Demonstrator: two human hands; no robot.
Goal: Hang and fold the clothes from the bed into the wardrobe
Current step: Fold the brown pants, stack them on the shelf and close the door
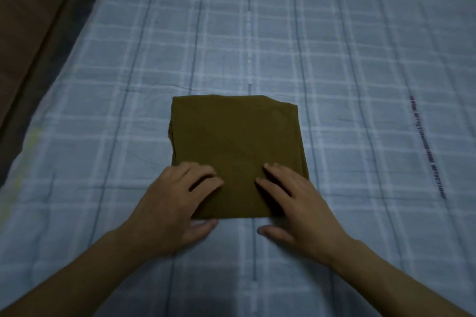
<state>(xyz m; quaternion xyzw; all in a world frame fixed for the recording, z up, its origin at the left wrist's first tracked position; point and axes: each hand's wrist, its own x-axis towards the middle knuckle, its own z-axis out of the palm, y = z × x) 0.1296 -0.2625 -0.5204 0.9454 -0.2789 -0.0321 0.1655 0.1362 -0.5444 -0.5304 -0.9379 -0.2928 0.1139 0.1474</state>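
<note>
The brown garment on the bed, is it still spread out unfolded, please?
No, the brown garment lies folded into a compact square on the bed, both hands resting on its near edge.

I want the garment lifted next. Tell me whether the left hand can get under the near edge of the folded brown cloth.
Probably yes: the left hand already rests on the folded brown cloth, thumb on the bedsheet at the near edge, nothing between.

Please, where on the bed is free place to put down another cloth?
Bare checked sheet lies beyond the folded olive garment, and to both sides of it up to the printed stripe at right. Crowded only at the garment's near edge, where the left hand and right hand press it.
</note>
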